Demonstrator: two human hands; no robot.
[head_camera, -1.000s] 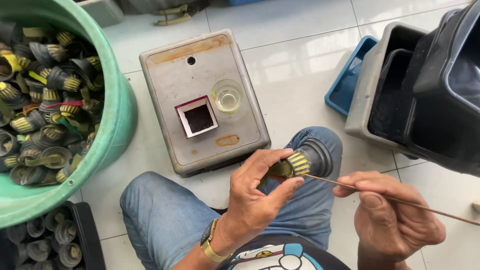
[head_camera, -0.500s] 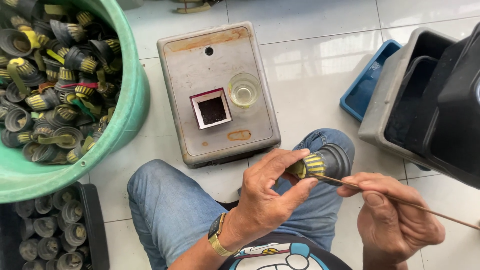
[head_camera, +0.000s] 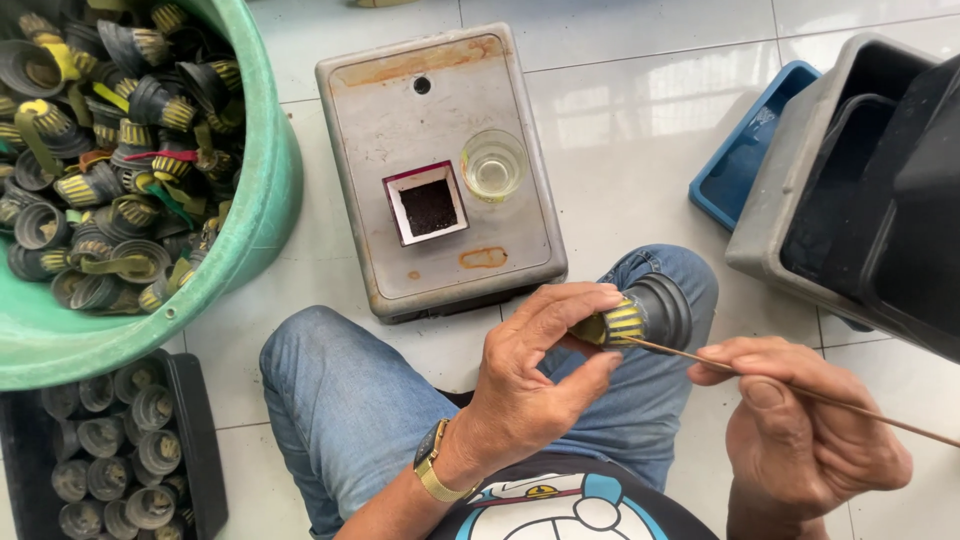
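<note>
We wear blue denim jeans (head_camera: 350, 400), a gold-coloured wristwatch (head_camera: 432, 472) on our left wrist, and a dark shirt (head_camera: 570, 505) printed with a blue-and-white cartoon figure.

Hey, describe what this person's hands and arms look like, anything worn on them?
Both hands are bare, no gloves or sleeves showing. The left hand has a gold-coloured metal wristwatch on its wrist. The right hand shows no ring, band or watch in this view.

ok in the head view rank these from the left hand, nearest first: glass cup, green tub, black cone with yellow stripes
1. black cone with yellow stripes: held in the left hand, at its fingers.
2. glass cup: above the hand, on the grey metal box.
3. green tub: far left.
</note>
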